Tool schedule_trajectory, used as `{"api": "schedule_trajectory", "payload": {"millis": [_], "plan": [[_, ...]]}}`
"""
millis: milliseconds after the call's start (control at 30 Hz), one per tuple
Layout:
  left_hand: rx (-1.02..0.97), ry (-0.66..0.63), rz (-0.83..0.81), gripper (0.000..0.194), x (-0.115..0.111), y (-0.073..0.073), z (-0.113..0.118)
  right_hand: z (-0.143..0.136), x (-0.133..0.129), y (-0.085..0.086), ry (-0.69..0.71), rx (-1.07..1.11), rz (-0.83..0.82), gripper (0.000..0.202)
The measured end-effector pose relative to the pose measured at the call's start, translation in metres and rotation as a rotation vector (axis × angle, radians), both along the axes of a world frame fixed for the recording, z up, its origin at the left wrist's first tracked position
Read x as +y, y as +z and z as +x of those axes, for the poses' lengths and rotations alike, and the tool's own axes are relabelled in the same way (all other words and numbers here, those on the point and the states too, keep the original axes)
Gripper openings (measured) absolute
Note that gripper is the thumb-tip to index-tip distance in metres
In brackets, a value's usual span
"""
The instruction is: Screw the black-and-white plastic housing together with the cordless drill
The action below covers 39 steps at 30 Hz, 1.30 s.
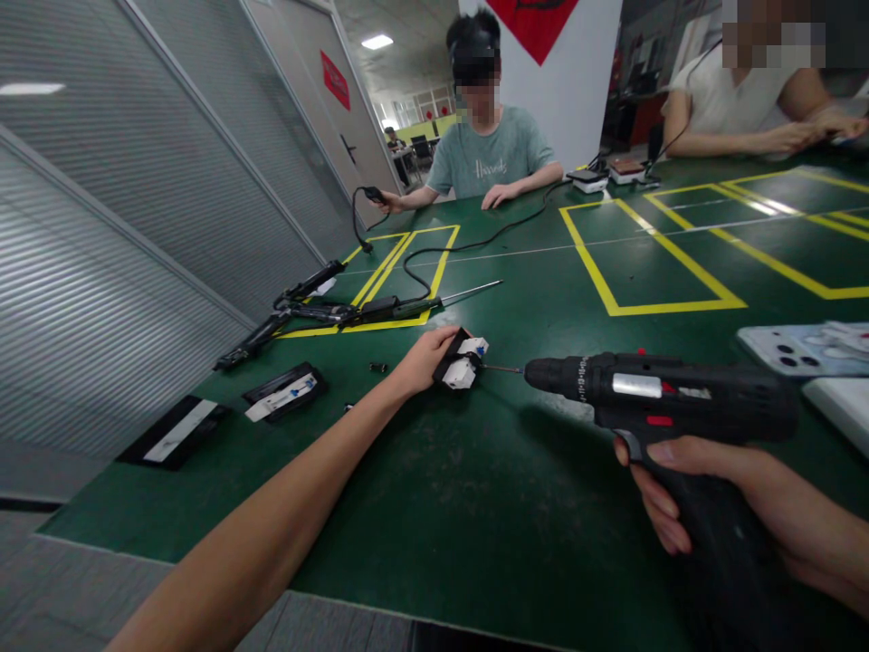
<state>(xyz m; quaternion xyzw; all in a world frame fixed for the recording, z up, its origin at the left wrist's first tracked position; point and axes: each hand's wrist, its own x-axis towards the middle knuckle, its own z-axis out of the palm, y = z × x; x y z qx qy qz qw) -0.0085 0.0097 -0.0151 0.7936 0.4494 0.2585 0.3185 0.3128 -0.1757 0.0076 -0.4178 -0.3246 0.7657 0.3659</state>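
Note:
My right hand is wrapped round the grip of a black cordless drill, one finger by its trigger. The drill points left, and its long thin bit reaches to a small black and white part. That part is gripped in my left hand, just above the green table; the fingers behind it are mostly hidden. Whether the bit sits in a screw I cannot make out. A similar black and white piece and a flat black piece with a white strip lie to the left.
Behind my left hand lie black jointed bars and a screwdriver-like tool near a black cable. A phone rests at the right. Yellow tape marks the table. Two people sit across.

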Motion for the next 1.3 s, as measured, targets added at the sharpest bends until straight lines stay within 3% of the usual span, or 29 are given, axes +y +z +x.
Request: {"api": "schedule_trajectory", "payload": {"millis": [967,1300], "plan": [[-0.031,-0.007,-0.002,0.035,0.0018,-0.0043,-0.0048,0.0017,0.0021,-0.0014,0.002,0.095,-0.045,0.028],[-0.008,0.024,-0.003,0.037,-0.001,0.0001,-0.0039,0.0035,0.0061,-0.005,0.008,0.108,-0.043,0.031]]}}
